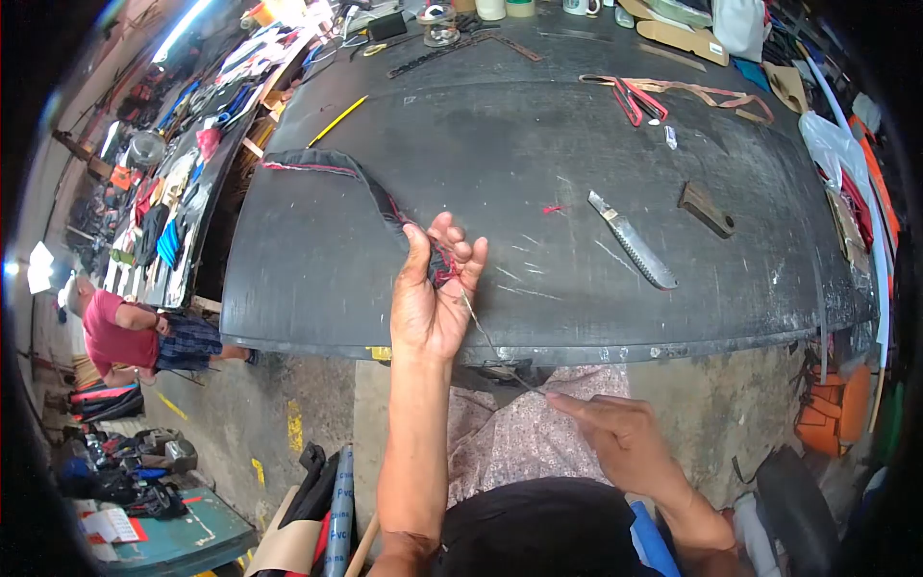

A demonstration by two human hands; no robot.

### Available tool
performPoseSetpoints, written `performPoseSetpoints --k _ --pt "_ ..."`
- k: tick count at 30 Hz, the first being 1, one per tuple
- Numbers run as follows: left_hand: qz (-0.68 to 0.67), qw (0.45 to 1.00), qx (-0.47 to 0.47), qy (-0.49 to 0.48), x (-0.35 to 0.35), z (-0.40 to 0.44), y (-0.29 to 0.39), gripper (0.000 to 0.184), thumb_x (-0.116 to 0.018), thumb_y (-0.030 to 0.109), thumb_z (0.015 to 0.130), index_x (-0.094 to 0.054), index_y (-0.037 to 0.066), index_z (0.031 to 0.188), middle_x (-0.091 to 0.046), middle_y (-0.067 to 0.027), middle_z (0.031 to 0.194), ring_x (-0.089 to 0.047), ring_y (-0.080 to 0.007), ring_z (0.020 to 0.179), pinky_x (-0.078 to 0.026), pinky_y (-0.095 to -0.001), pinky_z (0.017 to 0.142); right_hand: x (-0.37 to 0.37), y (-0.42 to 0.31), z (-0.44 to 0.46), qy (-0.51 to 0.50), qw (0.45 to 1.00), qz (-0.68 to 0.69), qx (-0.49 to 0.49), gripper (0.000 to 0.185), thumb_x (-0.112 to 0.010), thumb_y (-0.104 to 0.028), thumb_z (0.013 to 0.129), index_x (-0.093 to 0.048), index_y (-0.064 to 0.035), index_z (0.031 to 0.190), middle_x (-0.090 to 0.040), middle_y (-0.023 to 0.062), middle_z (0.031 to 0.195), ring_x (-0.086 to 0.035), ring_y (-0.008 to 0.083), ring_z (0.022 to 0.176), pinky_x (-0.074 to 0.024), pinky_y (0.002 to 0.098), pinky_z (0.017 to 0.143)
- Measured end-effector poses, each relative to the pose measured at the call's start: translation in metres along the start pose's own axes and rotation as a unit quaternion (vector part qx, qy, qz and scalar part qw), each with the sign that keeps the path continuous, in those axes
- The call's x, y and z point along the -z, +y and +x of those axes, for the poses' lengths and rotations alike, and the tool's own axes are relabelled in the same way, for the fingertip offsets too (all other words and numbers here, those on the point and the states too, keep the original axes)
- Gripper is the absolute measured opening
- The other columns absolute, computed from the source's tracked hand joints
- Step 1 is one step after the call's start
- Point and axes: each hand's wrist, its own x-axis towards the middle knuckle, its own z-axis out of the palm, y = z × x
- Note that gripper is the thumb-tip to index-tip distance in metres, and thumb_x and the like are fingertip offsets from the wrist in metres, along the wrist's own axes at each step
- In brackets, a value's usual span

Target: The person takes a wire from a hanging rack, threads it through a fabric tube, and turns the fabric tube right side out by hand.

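My left hand (pixel 430 298) is palm up over the front of the dark table, its thumb and curled fingers closed on a black fabric strip (pixel 373 192) with red edging. Red threads bunch at the strip's near end inside the palm. From there a thin greyish cord (pixel 488 338) runs down past the table edge to my right hand (pixel 620 433). That hand is above my lap, index finger stretched out, with the cord's end at its fingertips. A utility knife (pixel 635 245) lies on the table to the right, blade toward the back, with a red scrap (pixel 553 209) beside it.
Red-handled snips (pixel 630 101), a tan strap (pixel 711 93), a small dark block (pixel 707 210) and a yellow pencil (pixel 338 122) lie on the table (pixel 461 144). A metal square (pixel 452 56) sits at the back. Another person (pixel 120 332) stands at the left by a cluttered bench.
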Motion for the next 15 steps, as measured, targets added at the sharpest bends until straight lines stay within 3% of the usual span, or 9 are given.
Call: performPoseSetpoints --k 2,3,6,7,10,11,14,15 --pt "0.042 0.998 -0.016 0.034 -0.008 -0.005 0.000 0.040 -0.057 0.039 0.104 -0.060 0.002 0.118 -0.063 -0.0067 0.095 -0.064 -0.0158 0.077 -0.060 -0.0308 0.080 -0.003 -0.003 0.006 0.006 1.000 0.018 -0.016 0.045 -0.050 0.007 0.093 -0.070 -0.0089 0.130 -0.051 0.0081 0.067 -0.051 0.0137 0.062 -0.0456 0.0289 0.062" --pt "0.043 0.998 -0.018 0.036 -0.007 -0.007 0.003 0.040 -0.057 0.039 0.104 -0.060 0.002 0.118 -0.063 -0.0067 0.095 -0.064 -0.0158 0.077 -0.060 -0.0308 0.080 -0.004 -0.003 0.007 0.003 1.000 0.019 -0.015 0.045 -0.050 0.007 0.093 -0.070 -0.0089 0.130 -0.051 0.0081 0.067 -0.051 0.0137 0.062 -0.0456 0.0289 0.062" --pt "0.008 0.998 0.044 -0.048 -0.001 -0.014 0.009 0.040 -0.053 0.041 0.106 -0.060 0.003 0.118 -0.059 -0.0044 0.084 -0.051 -0.0101 0.058 -0.048 -0.0234 0.052 -0.008 0.001 0.012 -0.014 0.995 0.079 -0.060 0.040 -0.055 0.004 0.094 -0.071 -0.0081 0.129 -0.053 0.0089 0.066 -0.055 0.0159 0.064 -0.0467 0.0284 0.064" --pt "0.008 0.998 0.043 -0.047 0.000 -0.015 0.009 0.040 -0.053 0.041 0.106 -0.060 0.003 0.118 -0.059 -0.0044 0.084 -0.051 -0.0101 0.058 -0.048 -0.0234 0.052 -0.009 0.001 0.013 -0.015 0.995 0.079 -0.060 0.040 -0.055 0.004 0.094 -0.071 -0.0081 0.129 -0.053 0.0089 0.066 -0.055 0.0159 0.064 -0.0467 0.0284 0.064" --pt "0.008 0.996 0.043 -0.078 0.002 -0.019 0.010 0.042 -0.047 0.038 0.110 -0.055 0.000 0.124 -0.051 -0.0021 0.076 -0.037 -0.0070 0.048 -0.031 -0.0227 0.039 -0.010 0.000 0.017 -0.068 0.986 0.071 -0.137 0.039 -0.061 -0.003 0.096 -0.067 -0.0083 0.134 -0.061 0.0108 0.075 -0.057 0.0187 0.068 -0.0486 0.0293 0.066" --pt "0.006 0.996 0.042 -0.077 0.001 -0.020 0.010 0.042 -0.047 0.038 0.110 -0.055 0.000 0.124 -0.051 -0.0021 0.076 -0.037 -0.0070 0.048 -0.031 -0.0227 0.039 -0.013 0.001 0.019 -0.069 0.986 0.070 -0.137 0.039 -0.061 -0.003 0.096 -0.067 -0.0083 0.134 -0.061 0.0108 0.075 -0.057 0.0187 0.068 -0.0486 0.0293 0.066" --pt "-0.004 1.000 0.000 -0.019 -0.004 -0.019 0.004 0.041 -0.048 0.038 0.109 -0.056 0.000 0.123 -0.049 -0.0008 0.071 -0.032 -0.0068 0.043 -0.028 -0.0236 0.035 -0.039 0.003 0.027 0.028 0.999 -0.027 0.026 0.047 -0.065 -0.011 0.097 -0.058 -0.0094 0.144 -0.067 0.0113 0.094 -0.057 0.0192 0.070 -0.0502 0.0308 0.067" --pt "-0.003 1.000 -0.010 -0.019 -0.004 -0.019 0.001 0.041 -0.049 0.038 0.109 -0.056 0.001 0.124 -0.049 -0.0012 0.072 -0.034 -0.0072 0.045 -0.029 -0.0233 0.036 -0.038 0.003 0.022 0.030 0.999 -0.028 0.019 0.047 -0.065 -0.011 0.097 -0.058 -0.0094 0.144 -0.067 0.0113 0.094 -0.057 0.0192 0.070 -0.0502 0.0308 0.067"
